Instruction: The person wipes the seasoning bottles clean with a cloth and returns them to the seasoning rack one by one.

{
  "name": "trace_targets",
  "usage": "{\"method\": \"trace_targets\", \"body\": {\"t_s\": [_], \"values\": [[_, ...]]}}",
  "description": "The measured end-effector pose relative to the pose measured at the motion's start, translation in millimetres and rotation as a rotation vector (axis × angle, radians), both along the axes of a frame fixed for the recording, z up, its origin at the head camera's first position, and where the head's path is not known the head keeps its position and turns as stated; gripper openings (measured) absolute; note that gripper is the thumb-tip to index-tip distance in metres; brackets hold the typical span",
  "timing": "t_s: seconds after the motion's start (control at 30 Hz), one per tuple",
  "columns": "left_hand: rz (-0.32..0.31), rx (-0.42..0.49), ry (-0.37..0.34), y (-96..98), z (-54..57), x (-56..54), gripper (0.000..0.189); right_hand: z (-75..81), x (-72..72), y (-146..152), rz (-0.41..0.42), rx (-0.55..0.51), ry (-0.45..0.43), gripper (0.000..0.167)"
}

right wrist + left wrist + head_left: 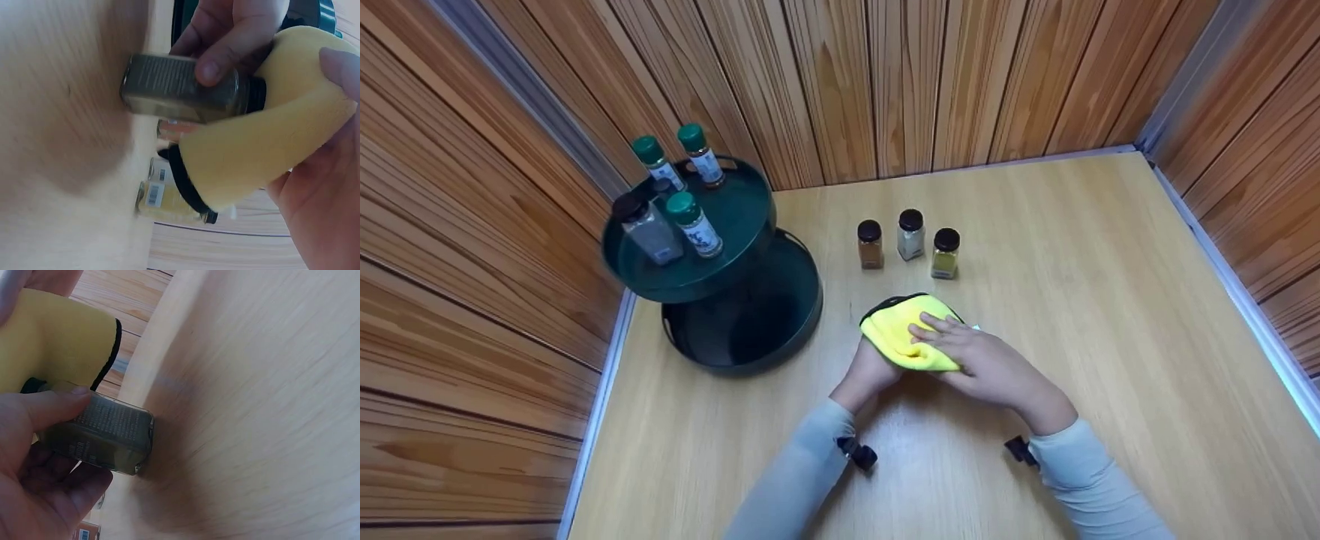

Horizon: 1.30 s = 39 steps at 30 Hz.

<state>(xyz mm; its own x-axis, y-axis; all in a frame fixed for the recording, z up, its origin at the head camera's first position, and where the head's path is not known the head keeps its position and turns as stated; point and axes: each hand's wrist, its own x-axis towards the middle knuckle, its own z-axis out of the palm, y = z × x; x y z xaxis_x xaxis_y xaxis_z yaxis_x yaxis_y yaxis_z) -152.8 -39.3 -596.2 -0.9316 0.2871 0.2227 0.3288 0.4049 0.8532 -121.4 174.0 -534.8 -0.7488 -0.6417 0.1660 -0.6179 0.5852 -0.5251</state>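
A yellow cloth (907,334) with black edging lies over the cap end of a small square glass spice jar (112,430). My left hand (874,367) grips the jar around its body, thumb on the printed side; in the head view the cloth hides the jar. The dark cap (257,94) touches the cloth in the right wrist view. My right hand (986,364) holds the cloth from above, fingers spread over it and thumb (340,67) against its other side. The jar is tilted on its side, its base just above the table.
Three black-capped spice jars stand beyond my hands: brown (870,247), whitish (910,238) and yellow-green (945,259). At left is a dark green two-tier round rack (802,300); green-capped bottles (701,232) and a larger dark-capped jar (649,232) occupy its top. Wood-panelled walls enclose the table.
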Motion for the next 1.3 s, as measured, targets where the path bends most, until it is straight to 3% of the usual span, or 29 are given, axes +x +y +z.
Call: {"method": "trace_targets", "body": {"t_s": [0.13,0.23,0.37,0.5,0.73,0.87,0.93,1.03,1.17,1.3], "values": [[0.009,0.083,-0.198,1.5,2.8,1.6,0.065,-1.2,0.9,-0.2,-0.057,-0.053,-0.026,0.052],[0.036,0.102,-0.283,2.0,3.8,2.5,0.07,-1.5,1.0,-8.6,-0.124,-0.08,-0.021,0.054],[0.048,0.038,-0.249,1.8,4.1,2.9,0.065,-0.9,-0.4,-27.5,-0.219,-0.084,-0.001,0.056],[0.074,0.017,-0.231,2.7,4.3,2.3,0.059,-5.1,-0.8,-42.7,-0.233,-0.071,0.074,0.056],[0.079,0.028,-0.194,4.6,3.1,2.3,0.048,-15.0,2.9,-36.5,-0.119,-0.129,0.219,0.051],[0.06,0.084,-0.209,1.7,3.0,4.4,0.043,-15.4,2.3,-21.1,-0.013,-0.169,0.213,0.047],[0.054,0.127,-0.266,0.5,3.5,4.3,0.049,-14.9,1.8,-13.0,0.019,-0.193,0.206,0.044],[0.026,0.122,-0.265,0.5,5.2,1.8,0.061,-15.4,-0.4,-3.9,0.038,-0.263,0.215,0.038],[0.016,0.095,-0.236,2.5,6.4,-1.2,0.065,-18.7,-4.1,-0.6,-0.005,-0.356,0.245,0.034],[0.057,0.093,-0.316,3.2,7.4,0.0,0.064,-20.0,-4.1,-6.7,-0.149,-0.356,0.224,0.034]]}}
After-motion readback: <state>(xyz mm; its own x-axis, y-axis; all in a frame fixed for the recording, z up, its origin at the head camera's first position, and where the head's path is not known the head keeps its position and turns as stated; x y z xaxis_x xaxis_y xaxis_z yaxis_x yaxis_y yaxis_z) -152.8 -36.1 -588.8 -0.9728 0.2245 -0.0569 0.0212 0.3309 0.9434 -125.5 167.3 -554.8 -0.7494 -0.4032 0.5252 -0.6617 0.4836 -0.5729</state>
